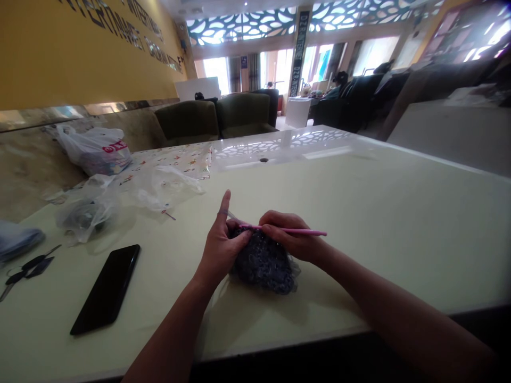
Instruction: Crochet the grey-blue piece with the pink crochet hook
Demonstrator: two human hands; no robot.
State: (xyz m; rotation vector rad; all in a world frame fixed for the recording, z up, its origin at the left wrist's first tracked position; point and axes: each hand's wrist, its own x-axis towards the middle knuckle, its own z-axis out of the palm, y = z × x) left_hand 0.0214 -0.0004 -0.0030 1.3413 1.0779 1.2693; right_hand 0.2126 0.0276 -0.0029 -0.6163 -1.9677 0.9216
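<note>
1. Shows keys (27, 269) by the left frame edge, then black phone (106, 290) at lower left.
2. Pinches dark yarn piece (265, 266), lower centre, in left hand (219, 244), with yarn (222, 211) around raised forefinger.
3. Grips pink hook (311, 232) in right hand (296, 244), along the piece's top edge.
4. Offers wide stretch of pale tabletop (411, 218) at right, up to slanting edge at upper right.

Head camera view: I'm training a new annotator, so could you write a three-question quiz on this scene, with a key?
1. What colour is the rod in the right hand? A) green B) pink C) white
2. True or false: the left hand has its index finger raised.
3. Fill in: the phone lies between the dark textured piece and the set of ____.

Key: 1. B; 2. true; 3. keys
</note>
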